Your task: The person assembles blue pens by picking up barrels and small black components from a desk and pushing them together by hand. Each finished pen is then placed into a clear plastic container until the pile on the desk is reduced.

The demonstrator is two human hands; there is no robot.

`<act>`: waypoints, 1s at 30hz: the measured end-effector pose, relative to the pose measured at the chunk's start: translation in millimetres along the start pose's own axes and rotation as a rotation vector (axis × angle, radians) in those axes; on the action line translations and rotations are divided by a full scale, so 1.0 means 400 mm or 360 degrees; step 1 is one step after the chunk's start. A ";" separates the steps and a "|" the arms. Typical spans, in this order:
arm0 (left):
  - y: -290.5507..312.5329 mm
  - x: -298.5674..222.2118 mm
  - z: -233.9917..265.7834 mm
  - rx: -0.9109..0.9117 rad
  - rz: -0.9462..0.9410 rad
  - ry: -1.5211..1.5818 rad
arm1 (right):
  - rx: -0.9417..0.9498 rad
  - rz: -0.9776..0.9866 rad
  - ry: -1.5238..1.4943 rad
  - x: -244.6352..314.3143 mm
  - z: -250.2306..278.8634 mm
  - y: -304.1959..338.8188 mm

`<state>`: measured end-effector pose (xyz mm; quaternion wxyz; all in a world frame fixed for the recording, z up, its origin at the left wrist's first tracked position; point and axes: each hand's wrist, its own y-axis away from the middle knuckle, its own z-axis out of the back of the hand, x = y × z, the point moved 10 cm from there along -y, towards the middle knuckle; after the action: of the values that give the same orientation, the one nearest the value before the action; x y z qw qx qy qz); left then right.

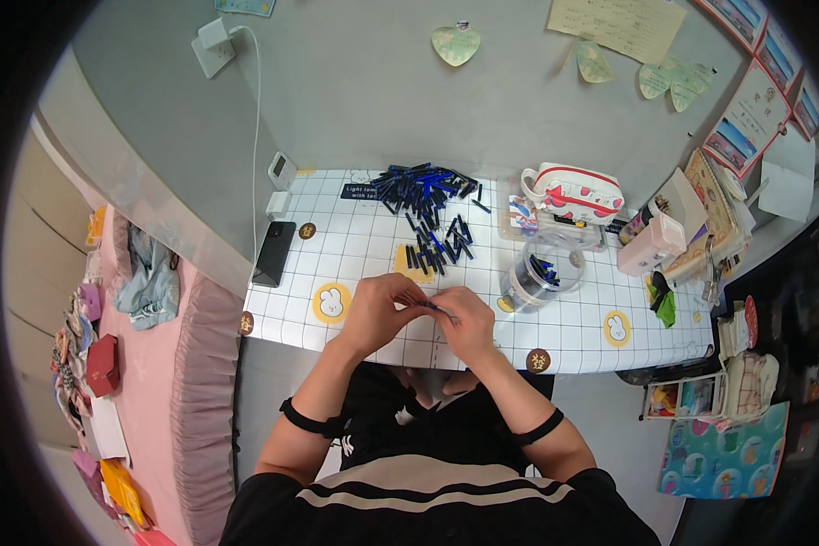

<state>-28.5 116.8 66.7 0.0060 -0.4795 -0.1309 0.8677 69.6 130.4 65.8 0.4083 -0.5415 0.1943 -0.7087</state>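
My left hand (379, 312) and my right hand (465, 325) meet over the table's near edge, both closed in a pinch. Between their fingertips is a small, slim dark piece (431, 307), mostly covered by the fingers; it looks like one of the ink cartridges on the table. Just beyond my hands lies a loose group of dark blue and black ink cartridges (439, 246). Farther back is a denser heap of them (419, 189). To the right of my hands, a clear round jar (525, 284) leans on its side with several cartridges inside.
A black phone (274, 254) lies at the table's left end. Behind the jar, a white pouch with red trim (577, 193) rests on a clear box (516, 229). A pink container (653, 244) and a green-and-black item (662, 301) are at the right. A pink-covered bed (155, 391) stands left.
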 end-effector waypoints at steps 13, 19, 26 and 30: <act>-0.050 -0.213 -0.034 -0.0113 -0.0692 0.0166 | -0.0502 -0.0099 0.0063 0.062 0.224 -0.048; -0.077 -0.234 -0.066 -0.0270 -0.0923 0.0126 | -0.0558 -0.0104 0.0152 0.039 0.293 -0.064; -0.087 -0.227 -0.092 -0.0347 -0.1025 -0.0133 | -0.0513 -0.0117 0.0254 0.024 0.301 -0.071; -0.080 -0.232 -0.101 -0.0354 -0.1147 -0.0204 | -0.0489 -0.0100 0.0251 0.019 0.290 -0.072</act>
<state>51.6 144.0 130.8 0.2504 -0.3453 -0.3846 0.8186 165.9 160.9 130.4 0.2818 -0.5461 0.3147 -0.7234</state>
